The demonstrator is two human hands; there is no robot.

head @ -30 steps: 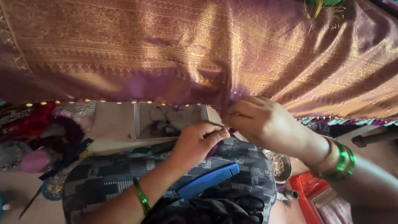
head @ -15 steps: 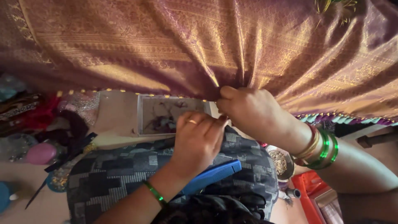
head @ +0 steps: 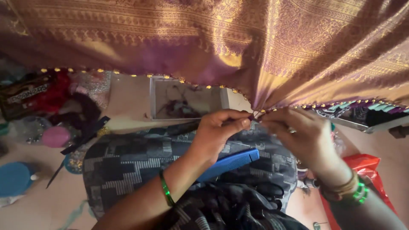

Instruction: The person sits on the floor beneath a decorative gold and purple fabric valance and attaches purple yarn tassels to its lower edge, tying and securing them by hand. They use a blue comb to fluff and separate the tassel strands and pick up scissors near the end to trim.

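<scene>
Pinching the beaded edge of the purple and gold cloth (head: 264,55), my left hand (head: 219,130) and right hand (head: 300,136) meet fingertip to fingertip just below where the fabric gathers into a fold. My left thumb and forefinger are closed tight on the hem; the right fingers are curled shut on it too, touching the left ones. Whether a needle or thread sits between them I cannot tell, it is too small and dark there.

That hem runs long across the view, roughly left to right, its row of small gold beads (head: 102,70) dipping down toward my hands and rising again to the right. The cloth hangs from above, its folds pointing down to the pinch.

Under my wrists a grey patterned fabric (head: 123,162) covers my lap, with a blue comb (head: 232,163) lying on it, its length slanting up to the right. Beyond my left hand lies a shallow white box (head: 187,100). Green bangles (head: 360,194) ring my right wrist.
</scene>
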